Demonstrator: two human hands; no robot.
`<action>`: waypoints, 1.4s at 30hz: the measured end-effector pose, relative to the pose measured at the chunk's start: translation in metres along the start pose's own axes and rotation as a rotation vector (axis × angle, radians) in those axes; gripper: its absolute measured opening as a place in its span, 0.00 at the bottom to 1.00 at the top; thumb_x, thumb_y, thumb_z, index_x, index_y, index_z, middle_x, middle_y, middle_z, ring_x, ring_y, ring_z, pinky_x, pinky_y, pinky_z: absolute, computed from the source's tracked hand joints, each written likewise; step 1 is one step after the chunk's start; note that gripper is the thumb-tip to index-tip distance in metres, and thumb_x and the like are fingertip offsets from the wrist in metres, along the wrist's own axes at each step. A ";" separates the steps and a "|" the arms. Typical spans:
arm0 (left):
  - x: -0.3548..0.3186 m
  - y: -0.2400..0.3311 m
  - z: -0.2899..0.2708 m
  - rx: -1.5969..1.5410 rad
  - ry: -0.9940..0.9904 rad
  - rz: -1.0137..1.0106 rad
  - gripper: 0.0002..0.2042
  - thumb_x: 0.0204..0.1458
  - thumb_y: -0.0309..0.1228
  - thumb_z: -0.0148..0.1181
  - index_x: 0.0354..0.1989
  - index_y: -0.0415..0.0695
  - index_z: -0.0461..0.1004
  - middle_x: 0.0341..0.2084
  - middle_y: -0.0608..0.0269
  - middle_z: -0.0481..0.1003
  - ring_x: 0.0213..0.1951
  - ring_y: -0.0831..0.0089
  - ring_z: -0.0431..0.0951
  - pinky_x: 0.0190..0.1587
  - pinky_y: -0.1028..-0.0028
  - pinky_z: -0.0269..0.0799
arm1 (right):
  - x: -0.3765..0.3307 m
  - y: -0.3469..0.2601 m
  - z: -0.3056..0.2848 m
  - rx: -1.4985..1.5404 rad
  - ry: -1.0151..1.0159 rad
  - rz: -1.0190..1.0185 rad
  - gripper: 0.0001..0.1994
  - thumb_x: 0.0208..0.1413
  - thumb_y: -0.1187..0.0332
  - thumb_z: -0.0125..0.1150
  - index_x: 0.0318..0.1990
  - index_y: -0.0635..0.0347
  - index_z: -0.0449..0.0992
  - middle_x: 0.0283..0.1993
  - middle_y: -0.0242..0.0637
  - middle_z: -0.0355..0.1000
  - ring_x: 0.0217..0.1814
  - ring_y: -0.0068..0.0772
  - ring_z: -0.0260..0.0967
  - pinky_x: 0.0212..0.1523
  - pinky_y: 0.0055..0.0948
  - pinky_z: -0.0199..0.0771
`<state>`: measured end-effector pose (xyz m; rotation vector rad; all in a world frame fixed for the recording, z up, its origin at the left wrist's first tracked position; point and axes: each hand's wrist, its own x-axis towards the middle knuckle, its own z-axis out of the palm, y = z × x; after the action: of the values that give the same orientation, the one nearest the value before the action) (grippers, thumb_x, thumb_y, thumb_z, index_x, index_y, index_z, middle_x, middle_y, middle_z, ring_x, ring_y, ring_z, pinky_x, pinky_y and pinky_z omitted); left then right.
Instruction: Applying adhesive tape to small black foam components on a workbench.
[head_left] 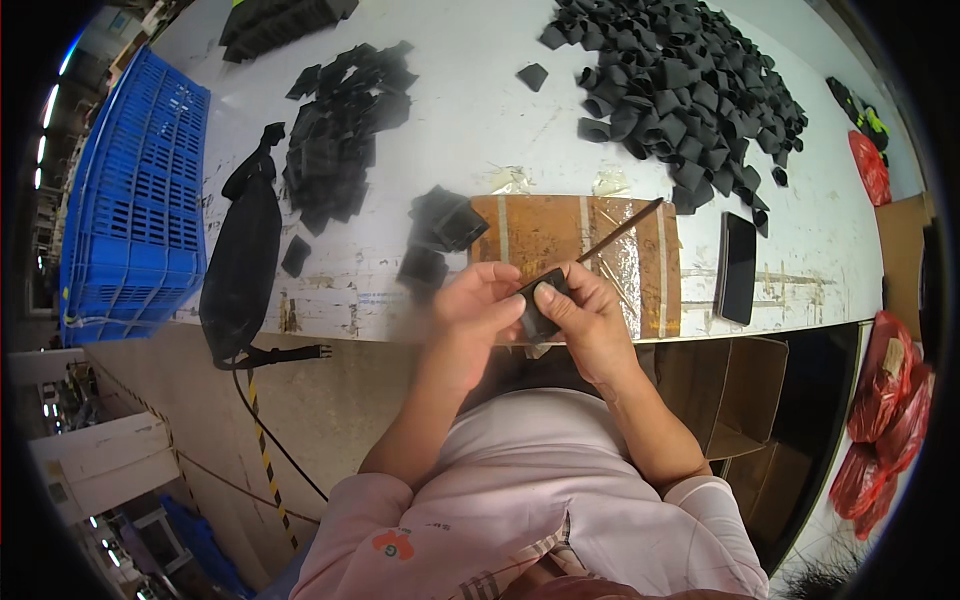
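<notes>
1. I judge the step in hand to be working on a single small black piece (541,303), held up at the near edge of the bench (480,100), over the brown board (560,240).
2. My left hand (478,305) and right hand (590,315) are together, both clamped on that piece, thumbs pressing its face. A thin brown stick (620,230) runs from the right hand away toward the far right; I cannot tell just how it is gripped.
3. The next move, as I judge it, calls for keeping the piece pinched firmly while the stick tip does fine work on it.
4. Counts: one piece in hand; one loose heap of black pieces (690,85) far right, too many to count; one stacked group of flatter black pieces (335,130) far left; about three pieces in a small cluster (440,235) just left of the board.
5. One dark phone (738,268) lies right of the board, one black pouch (243,260) hangs over the near left edge, and one blue crate (135,200) stands at the left.
</notes>
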<state>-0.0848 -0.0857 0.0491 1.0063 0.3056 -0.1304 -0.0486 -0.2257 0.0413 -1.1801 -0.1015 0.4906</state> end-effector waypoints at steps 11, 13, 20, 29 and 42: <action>0.000 -0.012 0.002 -0.114 -0.070 -0.092 0.06 0.48 0.25 0.53 0.34 0.37 0.69 0.24 0.62 0.72 0.24 0.77 0.71 0.27 0.78 0.65 | -0.003 -0.008 -0.015 0.428 -0.076 0.255 0.06 0.54 0.68 0.52 0.32 0.61 0.69 0.29 0.35 0.71 0.29 0.22 0.69 0.32 0.24 0.71; -0.001 -0.009 0.003 -0.080 -0.052 -0.091 0.06 0.47 0.25 0.54 0.33 0.37 0.69 0.24 0.62 0.72 0.24 0.78 0.71 0.26 0.79 0.65 | -0.003 -0.009 -0.013 0.418 -0.069 0.262 0.06 0.54 0.68 0.53 0.32 0.61 0.69 0.29 0.35 0.71 0.28 0.22 0.69 0.32 0.23 0.71; 0.002 -0.008 0.003 0.083 -0.021 -0.023 0.04 0.46 0.21 0.54 0.30 0.36 0.71 0.22 0.64 0.72 0.22 0.81 0.70 0.25 0.84 0.65 | -0.003 -0.007 -0.014 0.016 0.023 0.223 0.08 0.51 0.67 0.57 0.32 0.63 0.68 0.29 0.35 0.70 0.27 0.25 0.67 0.30 0.25 0.68; -0.006 -0.024 0.031 0.822 0.221 0.604 0.05 0.43 0.18 0.56 0.29 0.36 0.69 0.20 0.66 0.72 0.23 0.85 0.70 0.24 0.82 0.66 | -0.009 -0.006 -0.002 -0.877 0.172 -0.736 0.08 0.41 0.77 0.60 0.32 0.65 0.70 0.30 0.43 0.66 0.27 0.41 0.66 0.25 0.33 0.68; 0.005 0.005 0.025 -0.366 -0.234 -0.035 0.07 0.44 0.17 0.51 0.33 0.38 0.66 0.21 0.68 0.68 0.16 0.88 0.59 0.17 0.86 0.52 | -0.012 -0.021 -0.015 -0.019 0.121 -0.022 0.02 0.48 0.76 0.56 0.29 0.64 0.73 0.26 0.30 0.70 0.23 0.15 0.62 0.22 0.15 0.60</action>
<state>-0.0738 -0.1041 0.0636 0.6156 0.1261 -0.2140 -0.0482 -0.2498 0.0568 -1.2231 -0.0146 0.3987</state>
